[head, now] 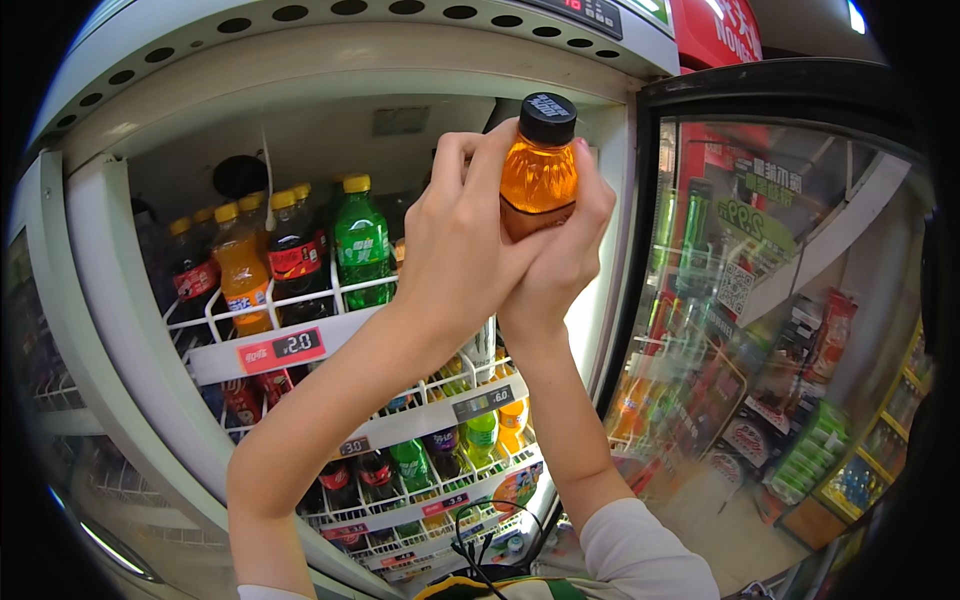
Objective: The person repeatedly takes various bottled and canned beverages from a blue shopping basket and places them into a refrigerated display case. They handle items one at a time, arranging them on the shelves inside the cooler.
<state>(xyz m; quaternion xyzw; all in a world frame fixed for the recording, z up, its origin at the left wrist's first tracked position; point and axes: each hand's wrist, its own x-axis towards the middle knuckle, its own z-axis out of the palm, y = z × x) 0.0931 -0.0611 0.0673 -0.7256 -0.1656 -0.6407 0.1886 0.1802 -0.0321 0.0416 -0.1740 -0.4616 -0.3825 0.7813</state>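
Note:
An orange drink bottle (541,176) with a black screw cap (548,118) is held up before the top shelf of a drinks fridge. My left hand (461,217) wraps it from the left, and its fingertips are hidden behind the bottle. From the right, my right hand (574,232) grips the same bottle, one digit lying along its shoulder. The palms meet below the bottle and hide its lower part. Left of my hands stand a green soda bottle (361,240), a cola bottle (294,255) and an orange soda bottle (244,262), all yellow-capped.
White wire shelves with price strips (442,420) carry several bottles and cans below. The fridge's glass door (720,300) stands open at the right, its black frame near my right arm. A white upright (150,337) borders the left side. A black cable (480,555) hangs before my body.

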